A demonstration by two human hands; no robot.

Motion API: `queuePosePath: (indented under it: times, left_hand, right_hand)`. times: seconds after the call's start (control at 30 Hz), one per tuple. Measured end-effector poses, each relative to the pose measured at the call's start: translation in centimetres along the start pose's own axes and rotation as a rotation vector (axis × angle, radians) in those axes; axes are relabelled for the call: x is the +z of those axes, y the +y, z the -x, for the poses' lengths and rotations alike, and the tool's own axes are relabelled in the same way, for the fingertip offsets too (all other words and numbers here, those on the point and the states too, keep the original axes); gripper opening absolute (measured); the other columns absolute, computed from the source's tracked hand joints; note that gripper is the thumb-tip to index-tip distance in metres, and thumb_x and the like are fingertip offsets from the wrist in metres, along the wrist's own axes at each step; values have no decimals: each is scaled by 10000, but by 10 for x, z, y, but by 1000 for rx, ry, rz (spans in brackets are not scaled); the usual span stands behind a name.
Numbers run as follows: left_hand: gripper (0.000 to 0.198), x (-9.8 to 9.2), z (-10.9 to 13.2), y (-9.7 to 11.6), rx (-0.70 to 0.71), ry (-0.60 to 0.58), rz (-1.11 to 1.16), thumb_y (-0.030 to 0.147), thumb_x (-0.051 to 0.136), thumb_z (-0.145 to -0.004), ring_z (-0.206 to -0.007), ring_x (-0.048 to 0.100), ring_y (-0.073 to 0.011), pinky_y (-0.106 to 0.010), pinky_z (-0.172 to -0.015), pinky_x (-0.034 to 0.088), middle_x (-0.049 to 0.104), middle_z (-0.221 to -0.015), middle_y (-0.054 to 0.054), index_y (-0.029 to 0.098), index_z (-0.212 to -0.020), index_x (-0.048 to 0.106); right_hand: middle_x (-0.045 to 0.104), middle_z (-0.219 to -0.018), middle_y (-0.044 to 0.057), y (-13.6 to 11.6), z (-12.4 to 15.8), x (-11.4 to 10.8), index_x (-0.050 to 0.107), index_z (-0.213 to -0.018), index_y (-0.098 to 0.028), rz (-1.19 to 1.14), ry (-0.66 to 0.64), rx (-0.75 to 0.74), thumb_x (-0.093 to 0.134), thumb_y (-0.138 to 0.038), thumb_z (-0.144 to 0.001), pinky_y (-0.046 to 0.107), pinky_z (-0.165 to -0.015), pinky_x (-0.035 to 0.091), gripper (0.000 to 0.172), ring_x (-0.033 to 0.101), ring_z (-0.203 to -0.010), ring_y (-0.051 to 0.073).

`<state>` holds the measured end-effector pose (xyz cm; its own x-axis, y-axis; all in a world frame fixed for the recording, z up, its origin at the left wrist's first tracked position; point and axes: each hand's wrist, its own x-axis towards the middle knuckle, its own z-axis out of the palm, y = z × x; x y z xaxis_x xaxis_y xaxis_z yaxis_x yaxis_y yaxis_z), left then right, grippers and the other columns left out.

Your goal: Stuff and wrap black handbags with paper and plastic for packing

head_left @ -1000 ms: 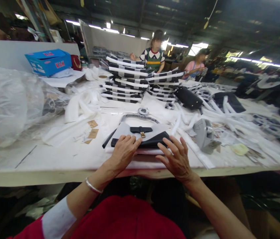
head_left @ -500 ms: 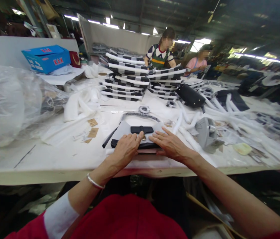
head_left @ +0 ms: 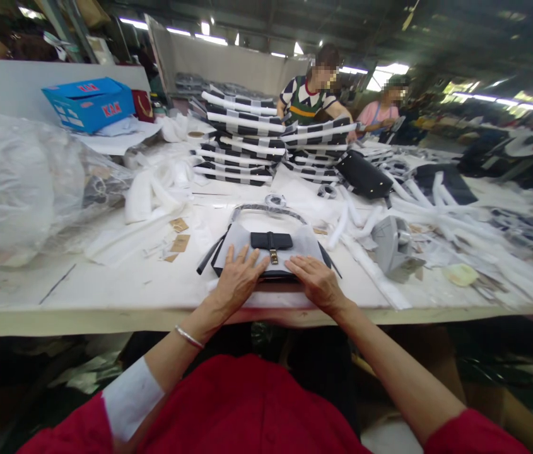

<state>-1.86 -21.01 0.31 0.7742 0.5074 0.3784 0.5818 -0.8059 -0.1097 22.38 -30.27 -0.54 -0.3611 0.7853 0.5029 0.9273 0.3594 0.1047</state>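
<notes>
A: Pressing flat on the bag [head_left: 266, 240] with left hand [head_left: 240, 280] and right hand [head_left: 316, 284], fingers spread, gripping nothing.
B: Lying close to the table [head_left: 105, 296] edge. Could slip off with one hard push.

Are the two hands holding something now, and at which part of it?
Nothing is gripped. The left hand and right hand lie flat, fingers open, on the near part of the paper-wrapped handbag, one each side of its gold clasp.
</notes>
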Motion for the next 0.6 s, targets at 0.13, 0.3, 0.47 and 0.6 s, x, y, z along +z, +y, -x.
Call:
queuePosePath:
  times: [0.13,0.3,0.47,0.6]
  left_hand:
    - [474,10,9,5,-9,58,-44,163,416,-965,-1258,519,-326,-602,-1072,355,555,-1392,-116,276,-1424,450]
    - [538,9,17,8,22,134,-73,93,409,-939,-1263,524,-297,-546,-1074,383,555,-1393,-123,257,-1451,414]
    - [614,-4,19,-2,124,101,-76,2,388,-883,-1286,516,-272,-522,-1089,383,545,-1404,-130,230,-1453,407]
    - [623,-14,12,-15,180,18,-38,-28,356,-871,-1176,608,-223,-423,-991,491,621,-1319,-99,240,-1427,443]
  right_hand:
    - [647,-1306,74,-5,3,5,612,-1300,-195,29,70,14,411,-52,-931,401,-1067,441,444,579,-1219,217]
    - [668,-1273,66,-11,4,7,630,-1280,-202,48,145,36,409,-48,-929,397,-1052,434,442,592,-1196,212]
    - [674,-1263,63,-19,2,5,635,-1263,-218,40,134,100,430,-54,-933,405,-1035,414,422,588,-1194,217]
    - [680,-1249,70,-35,-6,4,635,-1239,-225,60,116,221,506,-117,-939,454,-1042,377,344,592,-1173,246]
